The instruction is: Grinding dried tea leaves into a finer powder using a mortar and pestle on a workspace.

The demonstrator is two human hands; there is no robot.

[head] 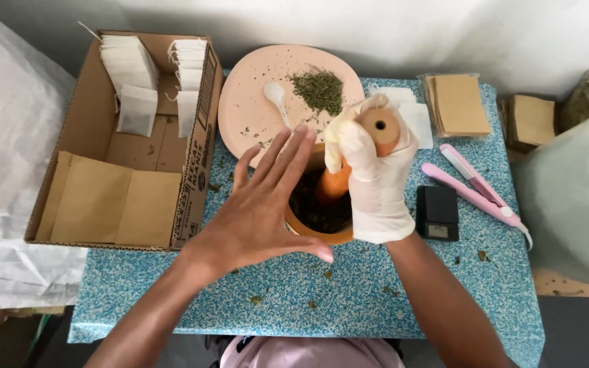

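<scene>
A wooden mortar (311, 230) holding dark green herb bits stands in the middle of a blue speckled table (349, 300). My right hand (376, 180), in a white glove, is shut on a wooden pestle (380, 128) that slants down into the mortar. My bare left hand (260, 211) lies flat against the mortar's left side, fingers spread and holding nothing. Behind them a pink plate (253, 88) carries a pile of dried herbs (318, 90) and a white spoon (277, 99).
A cardboard box (195, 170) at left holds white filter bags and brown paper pouches. Right of the mortar lie a small black scale (437, 212), a pink sealing tool (475, 185), more brown pouches (458, 103) and a large pale container (574, 191).
</scene>
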